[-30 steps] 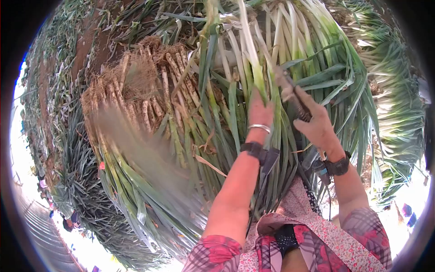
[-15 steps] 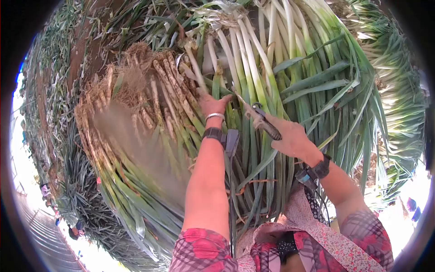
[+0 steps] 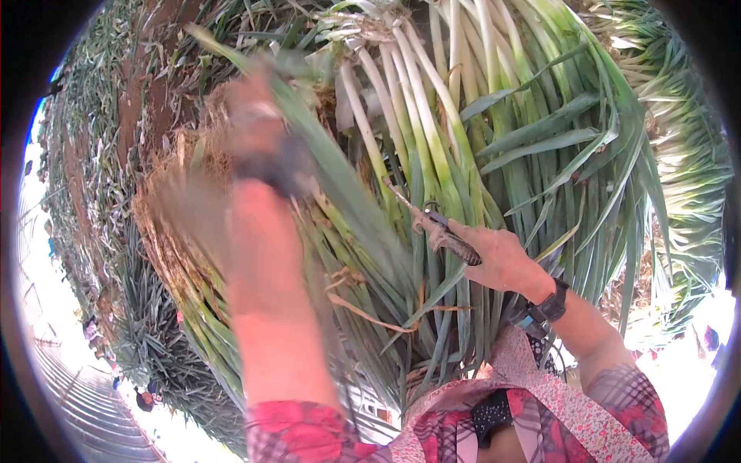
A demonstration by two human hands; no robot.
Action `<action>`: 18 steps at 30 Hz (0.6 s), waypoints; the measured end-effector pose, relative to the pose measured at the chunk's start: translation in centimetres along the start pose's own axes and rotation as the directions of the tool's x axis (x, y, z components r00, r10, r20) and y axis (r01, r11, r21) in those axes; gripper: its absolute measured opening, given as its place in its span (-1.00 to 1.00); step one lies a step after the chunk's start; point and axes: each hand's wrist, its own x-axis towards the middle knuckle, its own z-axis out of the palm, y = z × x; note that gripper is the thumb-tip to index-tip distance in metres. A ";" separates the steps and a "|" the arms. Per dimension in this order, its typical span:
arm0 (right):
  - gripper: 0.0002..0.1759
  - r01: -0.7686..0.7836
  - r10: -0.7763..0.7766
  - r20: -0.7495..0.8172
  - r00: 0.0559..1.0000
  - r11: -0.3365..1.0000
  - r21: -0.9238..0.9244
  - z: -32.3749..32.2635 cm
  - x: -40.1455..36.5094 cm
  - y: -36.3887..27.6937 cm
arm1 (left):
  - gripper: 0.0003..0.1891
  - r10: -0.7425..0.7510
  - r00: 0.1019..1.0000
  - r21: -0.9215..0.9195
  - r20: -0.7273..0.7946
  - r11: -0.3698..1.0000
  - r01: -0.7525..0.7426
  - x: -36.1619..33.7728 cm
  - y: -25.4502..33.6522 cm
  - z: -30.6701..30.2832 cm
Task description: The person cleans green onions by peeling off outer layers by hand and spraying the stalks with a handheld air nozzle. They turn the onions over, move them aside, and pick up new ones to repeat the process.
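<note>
My left hand (image 3: 258, 96) is blurred by motion above the unpeeled leeks (image 3: 185, 231) with brown roots on the left. A long green leaf (image 3: 332, 170) runs beside it, and its fingers are too smeared to read. Over the green leaves at the centre, my right hand (image 3: 490, 251) is closed on a knife (image 3: 448, 235) with a dark handle. The blade points up and left, towards the cleaned leeks (image 3: 424, 100), whose white stems lie at the top centre.
Loose leaves (image 3: 85, 154) cover the ground at the far left. A long row of leeks (image 3: 687, 154) lines the right side. Corrugated metal (image 3: 85, 409) shows at the lower left.
My left hand has moved up and left from the centre, away from the knife. The green leaf now stretches beside it. My right hand has hardly moved and still holds the knife.
</note>
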 end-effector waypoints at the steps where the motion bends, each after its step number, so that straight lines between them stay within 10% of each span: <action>1: -0.13 0.011 -0.011 0.026 1.000 1.000 -0.012 -0.1 -0.1 -0.4 | -0.41 0.005 0.993 -0.173 -0.116 0.985 -0.025 2.6 -1.2 -3.7; 5: -0.15 0.085 -0.093 -0.120 0.988 0.994 -0.075 0.2 -0.1 -1.4 | -0.44 -0.196 0.925 -0.720 -0.325 0.686 -0.107 5.7 -3.7 -12.0; 7: -0.15 0.128 -0.134 -0.065 0.989 0.988 -0.089 0.3 -0.2 -2.5 | -0.46 -0.308 0.924 -0.661 -0.225 0.745 0.087 3.8 -8.4 -7.0; 9: -0.15 0.165 -0.166 -0.001 0.986 0.981 -0.102 0.7 -0.7 -3.3 | -0.48 -0.378 0.926 -0.222 0.016 0.901 0.372 -2.0 -13.7 4.7; 10: -0.15 0.186 -0.173 0.115 0.978 0.976 -0.115 1.0 -0.9 -3.6 | -0.57 -0.489 0.858 0.015 -0.156 0.867 0.497 -8.3 -9.5 9.8; 11: -0.15 0.210 -0.177 0.230 0.957 0.969 -0.131 1.3 -0.9 -3.9 | -0.60 -0.588 0.743 -0.184 0.319 0.731 0.657 -13.3 -7.8 12.0; 18: -0.10 0.185 -0.143 0.211 0.967 0.963 -0.197 3.5 1.6 -4.6 | -0.46 -0.702 0.632 -0.259 0.330 0.576 0.775 -27.5 1.7 16.5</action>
